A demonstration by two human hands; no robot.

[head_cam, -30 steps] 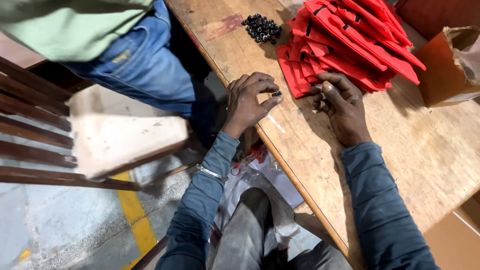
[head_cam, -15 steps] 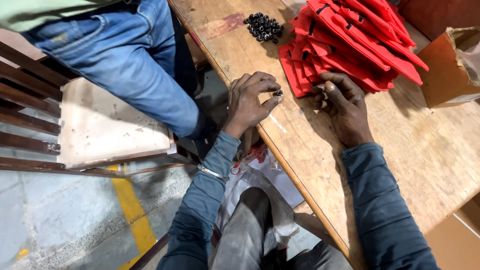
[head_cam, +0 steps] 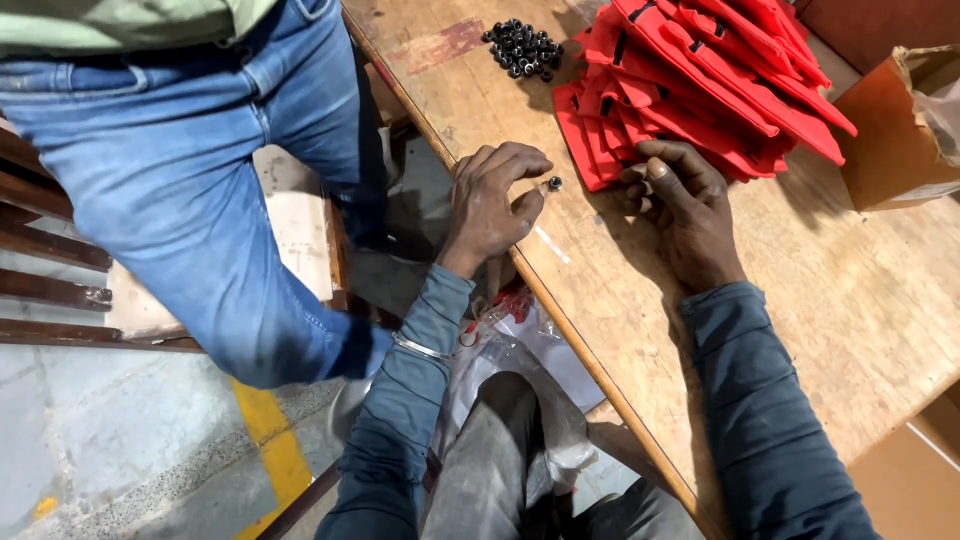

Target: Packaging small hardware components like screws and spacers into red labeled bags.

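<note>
Left hand (head_cam: 492,200) pinches a small round black bead (head_cam: 554,184); right hand (head_cam: 680,205) grips red strips (head_cam: 700,80).

You sit at a worn wooden desk (head_cam: 820,300) running from 12 to 5 o'clock. At 9 o'clock stands a slatted wooden chair (head_cam: 60,290). The grey concrete floor (head_cam: 110,440) carries 1 yellow stripe (head_cam: 270,440) at 7 o'clock.

We see a worn, matt wooden table (head_cam: 820,300), scuffed and stained. On it lie smooth red plastic pieces (head_cam: 700,80) with a slight sheen and small glossy black caps (head_cam: 524,46). A matt brown cardboard box (head_cam: 890,130) sits beside them. The sleeves (head_cam: 770,420) are soft dull blue cloth; a thin shiny metal bangle (head_cam: 420,348) circles 1 wrist.
</note>
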